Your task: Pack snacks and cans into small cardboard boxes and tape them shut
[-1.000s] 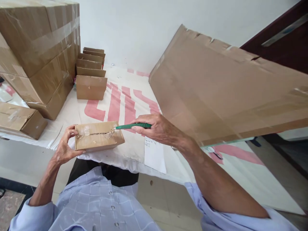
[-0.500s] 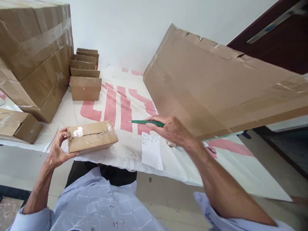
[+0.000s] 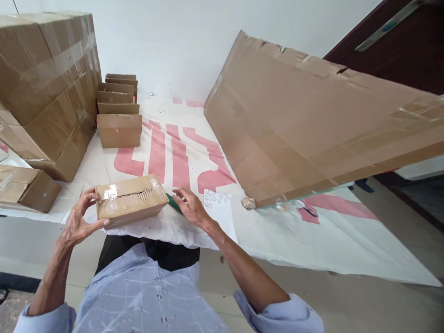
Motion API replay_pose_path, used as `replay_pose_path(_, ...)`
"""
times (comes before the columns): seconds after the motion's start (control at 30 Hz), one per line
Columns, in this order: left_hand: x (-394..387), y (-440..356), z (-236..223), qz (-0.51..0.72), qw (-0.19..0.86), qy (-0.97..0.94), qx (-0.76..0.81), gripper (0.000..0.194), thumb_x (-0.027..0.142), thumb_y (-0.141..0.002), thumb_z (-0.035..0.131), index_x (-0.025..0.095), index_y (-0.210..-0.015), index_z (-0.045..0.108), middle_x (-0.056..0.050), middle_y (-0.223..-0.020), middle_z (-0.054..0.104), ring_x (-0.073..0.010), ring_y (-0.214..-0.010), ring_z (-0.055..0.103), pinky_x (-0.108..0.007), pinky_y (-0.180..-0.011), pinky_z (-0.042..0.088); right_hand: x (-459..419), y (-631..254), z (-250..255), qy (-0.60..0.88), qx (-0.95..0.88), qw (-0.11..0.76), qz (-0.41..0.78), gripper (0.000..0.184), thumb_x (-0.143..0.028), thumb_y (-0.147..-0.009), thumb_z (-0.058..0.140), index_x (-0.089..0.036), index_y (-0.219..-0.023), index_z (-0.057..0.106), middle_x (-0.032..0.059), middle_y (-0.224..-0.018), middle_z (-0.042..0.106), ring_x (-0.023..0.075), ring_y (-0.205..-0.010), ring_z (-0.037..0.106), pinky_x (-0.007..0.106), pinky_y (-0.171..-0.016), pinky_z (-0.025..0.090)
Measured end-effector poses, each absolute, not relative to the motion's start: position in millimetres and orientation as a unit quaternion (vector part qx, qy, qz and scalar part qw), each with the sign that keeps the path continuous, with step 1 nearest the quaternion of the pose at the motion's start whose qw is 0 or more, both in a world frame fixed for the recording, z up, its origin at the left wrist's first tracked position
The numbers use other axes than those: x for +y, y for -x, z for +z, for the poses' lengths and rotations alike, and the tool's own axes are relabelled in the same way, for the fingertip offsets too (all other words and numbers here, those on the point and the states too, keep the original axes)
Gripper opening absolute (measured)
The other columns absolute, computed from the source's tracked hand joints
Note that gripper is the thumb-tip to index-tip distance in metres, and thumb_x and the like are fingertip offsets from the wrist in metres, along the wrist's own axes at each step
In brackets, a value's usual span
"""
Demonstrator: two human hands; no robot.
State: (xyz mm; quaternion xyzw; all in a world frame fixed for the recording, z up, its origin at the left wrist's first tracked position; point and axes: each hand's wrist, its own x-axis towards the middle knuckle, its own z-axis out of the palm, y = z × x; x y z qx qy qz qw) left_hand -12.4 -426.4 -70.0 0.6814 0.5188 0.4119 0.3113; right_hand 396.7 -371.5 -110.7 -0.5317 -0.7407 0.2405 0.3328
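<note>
A small cardboard box [image 3: 133, 203] with a torn slit along its taped top lies near the table's front edge. My left hand [image 3: 81, 217] grips its left end, thumb low at the front and fingers at the back corner. Just right of the box, a slim green pen-like tool [image 3: 174, 204] rests on the cloth, partly covered by fingers. Over it is my right hand [image 3: 192, 207], fingers loosely apart and no longer wrapped round the tool. A white paper slip [image 3: 222, 217] with small drawn or stuck marks lies beneath and beyond my right wrist.
Tall stacked taped cartons [image 3: 52, 92] stand at the left, with another small box [image 3: 29, 187] before them. Several open small boxes [image 3: 120, 132] form a row beside the stack. A large cardboard panel [image 3: 305, 125] leans across the right. Crumpled tape [image 3: 248, 202] lies at its lower corner.
My right hand has moved left and down to the box's right side and let go of the green tool, which now lies on the cloth. My left hand keeps its hold.
</note>
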Motion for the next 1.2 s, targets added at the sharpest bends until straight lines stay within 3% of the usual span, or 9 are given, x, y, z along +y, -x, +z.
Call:
replay_pose_path(0.1, -428, 10, -64, 0.408, 0.306, -0.678, 0.530, 0.065, 0.064, -0.073, 0.091, 0.024, -0.115, 0.063, -0.018, -0.157, 0.057, -0.0390, -0.142, 0.063, -0.058, -0.120, 0.053, -361, -370, -80, 0.491, -0.735, 0.376, 0.278, 0.030, -0.044, -0.101, 0.063, -0.023, -0.121, 0.071, 0.0092, -0.113, 0.073, 0.0225, -0.094, 0.073, 0.035, -0.078, 0.060)
replay_pose_path(0.23, -433, 1, -47, 0.392, 0.284, -0.659, 0.576, 0.060, 0.068, -0.078, 0.085, 0.024, -0.113, 0.066, -0.019, -0.157, 0.060, -0.0411, -0.141, 0.064, -0.061, -0.114, 0.057, -362, -339, -65, 0.474, -0.757, 0.383, 0.239, 0.028, -0.036, -0.091, 0.077, -0.025, -0.116, 0.071, 0.0058, -0.106, 0.069, 0.0206, -0.087, 0.068, 0.034, -0.075, 0.058)
replay_pose_path(0.43, -439, -15, -34, 0.357, 0.257, -0.622, 0.648, 0.064, 0.072, -0.077, 0.081, 0.024, -0.117, 0.070, -0.016, -0.156, 0.064, -0.0408, -0.128, 0.072, -0.064, -0.111, 0.058, -369, -331, -75, 0.455, -0.728, 0.441, 0.263, 0.014, -0.029, -0.093, 0.069, -0.024, -0.105, 0.067, 0.0054, -0.105, 0.065, 0.0196, -0.087, 0.066, 0.034, -0.078, 0.058)
replay_pose_path(0.6, -442, -19, -40, 0.383, 0.279, -0.607, 0.638, 0.071, 0.069, -0.078, 0.081, 0.023, -0.131, 0.068, -0.015, -0.162, 0.059, -0.0394, -0.135, 0.068, -0.060, -0.109, 0.061, -366, -329, -79, 0.477, -0.703, 0.452, 0.271, 0.008, -0.033, -0.098, 0.062, -0.025, -0.098, 0.063, 0.0046, -0.100, 0.067, 0.0188, -0.082, 0.064, 0.035, -0.076, 0.054)
replay_pose_path(0.77, -446, -19, -41, 0.391, 0.272, -0.613, 0.630, 0.071, 0.067, -0.082, 0.080, 0.024, -0.137, 0.067, -0.016, -0.159, 0.060, -0.0368, -0.128, 0.071, -0.056, -0.103, 0.064, -361, -321, -81, 0.485, -0.714, 0.466, 0.194, 0.012, -0.022, -0.099, 0.051, -0.026, -0.087, 0.052, 0.0013, -0.087, 0.058, 0.0185, -0.078, 0.057, 0.034, -0.073, 0.048)
replay_pose_path(1.0, -447, -20, -46, 0.420, 0.265, -0.615, 0.613, 0.069, 0.068, -0.081, 0.083, 0.023, -0.131, 0.066, -0.017, -0.154, 0.059, -0.0366, -0.131, 0.067, -0.052, -0.096, 0.067, -366, -316, -84, 0.439, -0.722, 0.527, 0.093, 0.013, -0.022, -0.106, 0.045, -0.027, -0.095, 0.049, 0.0047, -0.095, 0.060, 0.0220, -0.089, 0.061, 0.038, -0.083, 0.052)
replay_pose_path(1.1, -441, -16, -51, 0.426, 0.291, -0.618, 0.593, 0.068, 0.070, -0.076, 0.087, 0.022, -0.121, 0.069, -0.019, -0.159, 0.053, -0.0400, -0.140, 0.063, -0.054, -0.102, 0.065, -369, -316, -86, 0.426, -0.711, 0.550, 0.106, 0.012, -0.025, -0.107, 0.045, -0.027, -0.097, 0.050, 0.0058, -0.092, 0.063, 0.0234, -0.086, 0.063, 0.040, -0.081, 0.053)
replay_pose_path(1.2, -433, -12, -54, 0.403, 0.291, -0.650, 0.575, 0.067, 0.074, -0.073, 0.087, 0.022, -0.113, 0.075, -0.018, -0.166, 0.046, -0.0447, -0.156, 0.047, -0.060, -0.121, 0.052, -373, -316, -82, 0.421, -0.701, 0.559, 0.138, 0.013, -0.032, -0.107, 0.046, -0.027, -0.097, 0.053, 0.0069, -0.090, 0.066, 0.0247, -0.086, 0.066, 0.041, -0.081, 0.056)
